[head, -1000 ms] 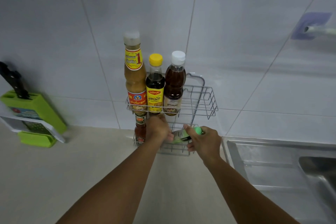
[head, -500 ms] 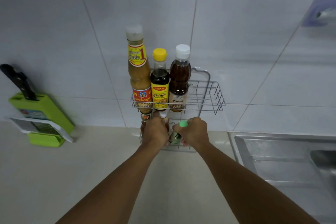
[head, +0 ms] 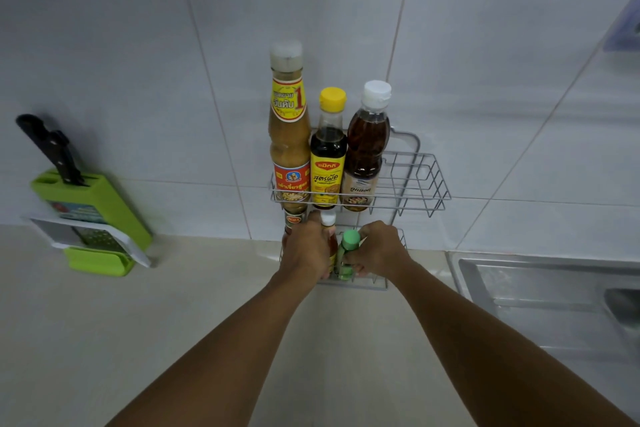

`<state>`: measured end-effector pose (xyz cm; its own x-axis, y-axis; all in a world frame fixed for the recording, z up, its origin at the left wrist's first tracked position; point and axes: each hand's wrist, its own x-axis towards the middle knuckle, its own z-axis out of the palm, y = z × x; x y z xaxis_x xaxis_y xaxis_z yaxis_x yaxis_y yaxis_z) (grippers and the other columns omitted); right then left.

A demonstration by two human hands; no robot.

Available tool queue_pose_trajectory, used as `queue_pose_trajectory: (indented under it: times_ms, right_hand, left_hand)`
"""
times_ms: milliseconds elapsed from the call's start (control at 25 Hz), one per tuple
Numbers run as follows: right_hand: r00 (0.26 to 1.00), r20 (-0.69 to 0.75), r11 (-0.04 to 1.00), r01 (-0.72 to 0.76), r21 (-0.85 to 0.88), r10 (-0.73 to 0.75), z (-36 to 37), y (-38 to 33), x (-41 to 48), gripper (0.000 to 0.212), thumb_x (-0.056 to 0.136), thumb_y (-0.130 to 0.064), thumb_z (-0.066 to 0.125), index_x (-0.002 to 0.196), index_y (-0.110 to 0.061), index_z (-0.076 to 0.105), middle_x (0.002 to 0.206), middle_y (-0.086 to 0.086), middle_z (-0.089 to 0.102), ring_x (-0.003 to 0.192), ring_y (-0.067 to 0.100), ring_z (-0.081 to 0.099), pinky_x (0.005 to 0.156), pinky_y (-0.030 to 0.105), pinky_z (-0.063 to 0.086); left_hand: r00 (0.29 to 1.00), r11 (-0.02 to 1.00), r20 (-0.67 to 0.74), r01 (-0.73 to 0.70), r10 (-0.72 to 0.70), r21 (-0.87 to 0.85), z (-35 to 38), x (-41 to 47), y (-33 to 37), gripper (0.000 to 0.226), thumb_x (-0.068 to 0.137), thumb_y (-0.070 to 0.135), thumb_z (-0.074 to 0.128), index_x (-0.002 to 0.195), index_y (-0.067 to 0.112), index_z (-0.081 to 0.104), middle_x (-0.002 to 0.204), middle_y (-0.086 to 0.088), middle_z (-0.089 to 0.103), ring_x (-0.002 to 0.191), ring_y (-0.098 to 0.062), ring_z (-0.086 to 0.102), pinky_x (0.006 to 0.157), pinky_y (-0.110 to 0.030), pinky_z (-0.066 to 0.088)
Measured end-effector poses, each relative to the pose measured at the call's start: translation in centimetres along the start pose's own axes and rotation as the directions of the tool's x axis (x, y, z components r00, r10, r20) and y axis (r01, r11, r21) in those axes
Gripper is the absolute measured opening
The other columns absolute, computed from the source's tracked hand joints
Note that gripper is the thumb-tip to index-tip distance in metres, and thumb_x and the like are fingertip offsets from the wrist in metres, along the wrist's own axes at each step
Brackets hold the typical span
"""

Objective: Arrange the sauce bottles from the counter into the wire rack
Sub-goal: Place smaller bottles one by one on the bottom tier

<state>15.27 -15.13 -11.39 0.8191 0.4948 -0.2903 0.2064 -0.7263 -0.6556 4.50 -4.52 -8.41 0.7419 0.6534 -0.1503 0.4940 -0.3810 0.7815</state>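
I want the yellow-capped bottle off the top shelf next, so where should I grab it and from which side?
Grip the yellow-capped bottle by its bare neck, from the front and above: bottles flank both sides and the wire rack rail crosses its label.

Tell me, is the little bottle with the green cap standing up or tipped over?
Standing up. The small green-capped bottle has its cap on top, inside the wire rack's lower shelf, gripped by the right hand.

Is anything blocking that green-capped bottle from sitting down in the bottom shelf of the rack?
Nothing visible does. The green-capped bottle, held in the right hand, already stands upright in the lower tier, beside the white-capped bottle under the left hand.
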Motion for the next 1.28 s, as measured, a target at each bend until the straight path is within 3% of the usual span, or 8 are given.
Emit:
queue_pose_trajectory:
  times_ms: [80,240,520,720,920,1040,1160,1280]
  right_hand:
    - [0.997,-0.031,0.984,0.062,-0.165,-0.068,-0.1,0.1,0.2,0.051,0.065,-0.031,0.095,0.099,-0.005,0.067,0.09,0.011,0.07,0.08,0.026,0.072,0.058,0.036,0.059]
    - [0.99,-0.106,0.972,0.069,-0.226,-0.095,0.7,0.5,0.0,0.06,0.064,-0.055,0.09,0.087,-0.018,0.05,0.074,-0.005,0.049,0.066,0.01,0.05,0.047,0.021,0.028]
    - [0.986,-0.096,0.979,0.119,-0.163,-0.136,1.3,1.2,0.1,0.036,0.062,-0.037,0.089,0.082,-0.02,0.065,0.078,0.001,0.066,0.075,0.02,0.066,0.049,0.019,0.036]
    - [0.988,-0.103,0.97,0.086,-0.228,-0.112,1.6,1.4,-0.3,0.043,0.066,-0.041,0.087,0.098,-0.016,0.073,0.093,0.008,0.074,0.086,0.026,0.071,0.064,0.029,0.051]
    - [0.99,-0.099,0.972,0.077,-0.223,-0.102,2.1,1.9,-0.8,0.042,0.068,-0.038,0.088,0.101,-0.014,0.077,0.095,0.009,0.077,0.085,0.025,0.072,0.072,0.036,0.06]
    - [0.983,-0.139,0.962,0.083,-0.262,-0.123,2.5,2.6,-1.5,0.052,0.068,-0.04,0.09,0.106,-0.009,0.074,0.105,0.013,0.073,0.095,0.026,0.066,0.078,0.034,0.055]
    - [0.958,-0.26,0.968,0.055,-0.245,-0.121,3.4,2.9,-4.4,0.087,0.065,-0.031,0.094,0.136,-0.005,0.053,0.124,0.017,0.057,0.117,0.033,0.051,0.096,0.037,0.045]
    - [0.874,-0.469,0.978,0.031,-0.206,-0.126,5.4,2.2,-8.4,0.085,0.062,-0.02,0.093,0.133,-0.004,0.049,0.117,0.021,0.054,0.108,0.037,0.052,0.089,0.042,0.049]
  left_hand:
    - [0.997,0.999,0.048,0.054,-0.054,-0.002,-0.3,0.3,0.0,0.03,0.101,0.019,0.053,0.129,0.027,0.052,0.109,-0.016,0.069,0.098,-0.051,0.068,0.072,-0.06,0.063]
    - [0.992,0.987,0.115,0.029,-0.047,0.156,-0.3,0.5,0.1,0.04,0.101,0.016,0.053,0.137,0.028,0.041,0.106,-0.018,0.071,0.091,-0.047,0.073,0.065,-0.057,0.064]
    - [0.998,0.999,0.066,0.019,-0.021,0.033,-0.3,1.1,-0.6,0.013,0.101,0.039,0.054,0.106,0.027,0.054,0.085,-0.011,0.071,0.052,-0.029,0.073,0.043,-0.03,0.058]
    - [0.998,0.998,0.036,0.055,-0.055,-0.015,0.0,0.5,-0.6,0.015,0.096,0.035,0.065,0.098,0.022,0.059,0.075,-0.005,0.071,0.053,-0.025,0.075,0.056,-0.041,0.066]
    - [0.997,0.996,0.013,0.074,-0.074,-0.039,0.2,-1.4,-0.8,0.015,0.096,0.027,0.066,0.103,0.014,0.064,0.068,-0.008,0.074,0.042,-0.016,0.07,0.045,-0.027,0.059]
    - [0.991,0.986,-0.047,0.118,-0.125,-0.118,0.3,-4.5,-1.7,0.014,0.093,0.026,0.065,0.104,0.019,0.06,0.077,-0.011,0.074,0.048,-0.022,0.071,0.049,-0.033,0.062]
    - [0.975,0.958,0.021,0.223,-0.223,-0.18,1.2,-9.9,-5.0,0.033,0.09,0.03,0.064,0.122,0.023,0.06,0.097,-0.015,0.077,0.082,-0.032,0.077,0.073,-0.039,0.065]
    - [0.947,0.947,0.151,0.302,-0.284,-0.109,1.7,-16.1,-10.2,0.035,0.089,0.026,0.065,0.123,0.017,0.067,0.086,0.001,0.075,0.09,-0.021,0.075,0.078,-0.016,0.057]
